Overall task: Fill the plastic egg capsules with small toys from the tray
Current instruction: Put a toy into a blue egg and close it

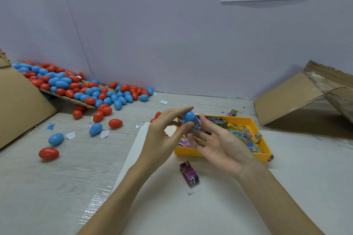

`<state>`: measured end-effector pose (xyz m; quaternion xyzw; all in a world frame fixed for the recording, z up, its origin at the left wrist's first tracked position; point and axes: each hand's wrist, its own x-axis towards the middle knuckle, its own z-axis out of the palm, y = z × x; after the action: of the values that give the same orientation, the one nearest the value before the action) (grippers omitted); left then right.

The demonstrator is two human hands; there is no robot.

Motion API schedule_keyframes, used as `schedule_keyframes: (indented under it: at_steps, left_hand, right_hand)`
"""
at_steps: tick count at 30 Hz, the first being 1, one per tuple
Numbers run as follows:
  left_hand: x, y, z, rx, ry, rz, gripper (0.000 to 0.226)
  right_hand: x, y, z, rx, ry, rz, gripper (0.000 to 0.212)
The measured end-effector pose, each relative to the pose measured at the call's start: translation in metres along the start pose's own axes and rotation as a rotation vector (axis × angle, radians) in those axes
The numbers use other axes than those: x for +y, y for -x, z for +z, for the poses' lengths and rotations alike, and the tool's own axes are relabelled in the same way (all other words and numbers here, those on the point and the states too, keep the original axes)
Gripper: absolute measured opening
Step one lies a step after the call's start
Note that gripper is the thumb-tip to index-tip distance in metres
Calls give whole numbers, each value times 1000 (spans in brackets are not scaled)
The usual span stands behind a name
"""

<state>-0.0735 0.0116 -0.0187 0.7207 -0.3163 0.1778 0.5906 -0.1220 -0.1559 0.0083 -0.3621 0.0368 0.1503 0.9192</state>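
Note:
My left hand (pixel 165 135) pinches a blue egg capsule (pixel 189 116) between thumb and fingertips, just above the left end of the yellow tray (pixel 264 155). A small green toy packet (pixel 196 124) sticks out of the capsule. My right hand (pixel 219 142) lies palm up beside it, fingers straight, fingertips touching the packet and capsule. The tray holds several small packaged toys (pixel 242 133). A purple toy bundle (pixel 189 173) lies on the white sheet in front of the tray.
A heap of red and blue egg capsules (pixel 86 89) spills from a cardboard box (pixel 21 105) at the left. Loose eggs (pixel 55 138) and paper scraps dot the table. Another cardboard box (pixel 305 99) lies open at the right. A wall stands behind.

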Motion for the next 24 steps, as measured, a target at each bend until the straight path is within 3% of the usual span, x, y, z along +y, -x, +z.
schedule_keyframes:
  at_steps: [3,9,24]
  left_hand:
    - [-1,1,2,-37,-59,39,40]
    - [-2,1,3,-84,-15,-9,40]
    - [-1,3,5,-58,-3,-71,35]
  right_hand:
    - [1,-1,0,31,63,-23,29]
    - [2,-2,-1,47,24,6,22]
    - [11,-3,4,46,-63,49,30]
